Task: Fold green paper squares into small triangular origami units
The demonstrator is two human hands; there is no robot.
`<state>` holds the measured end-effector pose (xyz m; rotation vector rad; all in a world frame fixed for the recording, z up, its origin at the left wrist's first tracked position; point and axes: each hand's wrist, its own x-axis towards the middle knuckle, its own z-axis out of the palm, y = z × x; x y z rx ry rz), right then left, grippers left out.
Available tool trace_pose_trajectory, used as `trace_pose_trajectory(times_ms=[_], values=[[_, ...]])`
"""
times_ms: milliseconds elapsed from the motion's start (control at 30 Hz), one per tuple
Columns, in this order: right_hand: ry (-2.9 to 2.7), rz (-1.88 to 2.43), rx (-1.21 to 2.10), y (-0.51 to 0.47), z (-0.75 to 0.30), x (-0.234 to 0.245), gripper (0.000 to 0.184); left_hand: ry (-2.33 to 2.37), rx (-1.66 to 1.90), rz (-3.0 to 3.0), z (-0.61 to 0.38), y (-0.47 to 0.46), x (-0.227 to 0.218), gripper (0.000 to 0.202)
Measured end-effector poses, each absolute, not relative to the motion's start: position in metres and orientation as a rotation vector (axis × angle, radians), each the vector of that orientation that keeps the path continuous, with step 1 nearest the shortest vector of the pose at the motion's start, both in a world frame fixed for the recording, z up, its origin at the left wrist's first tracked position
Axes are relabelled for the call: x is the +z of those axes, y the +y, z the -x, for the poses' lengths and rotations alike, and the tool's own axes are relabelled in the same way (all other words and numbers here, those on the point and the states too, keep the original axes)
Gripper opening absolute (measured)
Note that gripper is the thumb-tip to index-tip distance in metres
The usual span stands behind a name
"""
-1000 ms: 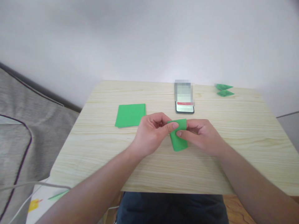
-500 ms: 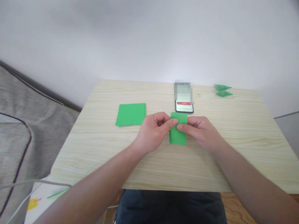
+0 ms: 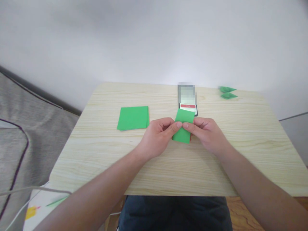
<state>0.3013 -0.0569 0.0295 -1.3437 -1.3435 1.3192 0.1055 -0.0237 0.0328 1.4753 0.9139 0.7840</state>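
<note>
Between my two hands is a narrow green rectangle of paper [image 3: 182, 136], tilted a little, its far end overlapping the near edge of a phone [image 3: 188, 106]. My left hand [image 3: 158, 134] pinches its left side, thumb on top. From the right, my right hand [image 3: 208, 133] grips the paper likewise, the thumb tips almost meeting at the middle. The fingers beneath the paper are mostly hidden. Left of my hands lies a stack of green paper sheets [image 3: 133, 117] on the wooden table [image 3: 101, 154].
Two pointed green folded paper pieces [image 3: 228, 96] lie at the table's back right. A white wall [image 3: 149, 41] rises behind the table. Grey fabric [image 3: 40, 128] and a cable [image 3: 36, 188] are at the left. My lap is below the front edge.
The green paper has shifted slightly away from me and tilted, its far end now covering part of the phone's near edge. My right thumb has moved up beside the left one.
</note>
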Motion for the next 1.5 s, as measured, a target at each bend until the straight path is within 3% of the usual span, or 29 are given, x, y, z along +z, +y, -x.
trace_pose_trajectory(times_ms=[533,833,1500], values=[[-1.356,1.235,1.518,-0.0561,-0.3022,0.0313,0.037,0.922,0.866,-1.401,-0.1050,-0.0225,0.0305,0.053],[-1.142,1.078,1.681,-0.0544,-0.3011,0.0283,0.029,0.858,0.878,-1.394,-0.1044,-0.0219,0.0255,0.052],[-1.335,1.225,1.515,-0.0551,-0.3022,0.0322,0.038,0.891,0.875,-1.433,-0.1036,-0.0210,0.0277,0.053]])
